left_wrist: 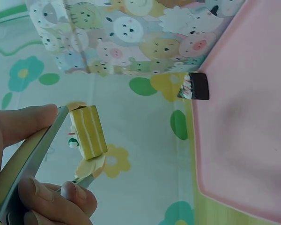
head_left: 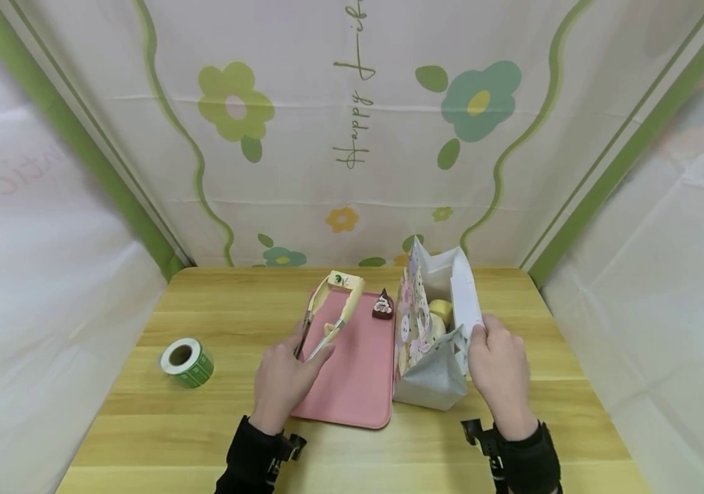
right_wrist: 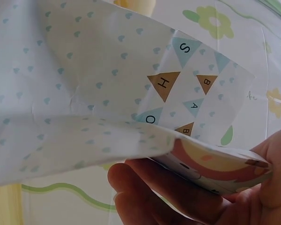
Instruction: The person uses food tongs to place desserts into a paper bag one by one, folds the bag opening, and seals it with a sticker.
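My left hand (head_left: 287, 377) grips a pair of tongs (head_left: 352, 302) with cream tips and metal arms. Between the tips is a small toy slice of layered yellow cake (left_wrist: 90, 131), its top decorated in red and green, held over the far end of the pink tray (head_left: 352, 384). A dark chocolate cake slice (head_left: 383, 305) sits at the tray's far right corner. With thumb and fingers, my right hand (head_left: 500, 363) pinches the rim of a paper bag (head_left: 429, 384) printed with cartoon animals. The bag stands with its mouth open, and yellowish pieces (head_left: 440, 312) show inside.
A roll of green and white labels (head_left: 188, 362) stands on the wooden table (head_left: 222, 302) to the left of the tray. The bag stands close against the tray's right edge. A flower-printed cloth (head_left: 302, 185) hangs behind the table, with white cloth on both sides.
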### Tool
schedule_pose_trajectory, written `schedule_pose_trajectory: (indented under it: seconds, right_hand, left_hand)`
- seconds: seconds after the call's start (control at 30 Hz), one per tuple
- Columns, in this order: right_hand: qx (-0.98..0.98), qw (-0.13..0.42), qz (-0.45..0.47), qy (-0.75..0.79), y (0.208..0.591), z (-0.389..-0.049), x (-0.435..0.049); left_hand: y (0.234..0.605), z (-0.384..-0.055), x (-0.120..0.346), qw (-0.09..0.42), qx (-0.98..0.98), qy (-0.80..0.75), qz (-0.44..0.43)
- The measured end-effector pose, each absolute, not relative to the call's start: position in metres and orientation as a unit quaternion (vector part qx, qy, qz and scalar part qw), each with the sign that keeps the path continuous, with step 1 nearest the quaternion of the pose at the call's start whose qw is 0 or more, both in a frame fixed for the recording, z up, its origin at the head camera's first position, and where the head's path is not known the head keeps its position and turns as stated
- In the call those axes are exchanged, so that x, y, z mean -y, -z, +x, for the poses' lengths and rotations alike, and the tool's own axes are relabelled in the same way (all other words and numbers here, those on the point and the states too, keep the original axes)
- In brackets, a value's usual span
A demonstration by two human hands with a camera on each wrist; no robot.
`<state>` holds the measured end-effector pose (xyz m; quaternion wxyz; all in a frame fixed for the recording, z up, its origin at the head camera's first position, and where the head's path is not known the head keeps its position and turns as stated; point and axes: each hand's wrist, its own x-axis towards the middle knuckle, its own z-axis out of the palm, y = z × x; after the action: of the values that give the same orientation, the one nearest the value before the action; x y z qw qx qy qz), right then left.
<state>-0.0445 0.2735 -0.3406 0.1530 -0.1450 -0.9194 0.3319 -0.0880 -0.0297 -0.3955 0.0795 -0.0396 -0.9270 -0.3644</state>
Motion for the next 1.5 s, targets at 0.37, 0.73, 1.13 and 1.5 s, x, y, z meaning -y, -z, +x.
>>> schedule_pose_trajectory:
  seconds: [0.37,0.73,1.13,1.5]
  right_hand:
    - [0.920,0.155,-0.139,-0.332,0.342,-0.044,-0.274]
    - [0.919,0.158,-0.144,-0.332,0.340,-0.043,-0.274]
    - [0.918,0.162,-0.145,-0.331,0.339,-0.042,-0.274]
    - [0.918,0.168,-0.148,-0.327,0.339,-0.041,-0.274]
  left_hand:
    - [0.379,-0.078,0.023,0.119,0.919,0.371,-0.060]
    - [0.360,-0.071,0.013,0.158,0.907,0.379,-0.095]
    - [0.344,-0.063,-0.001,0.195,0.892,0.376,-0.158]
    - [0.327,-0.063,-0.021,0.201,0.886,0.365,-0.203]
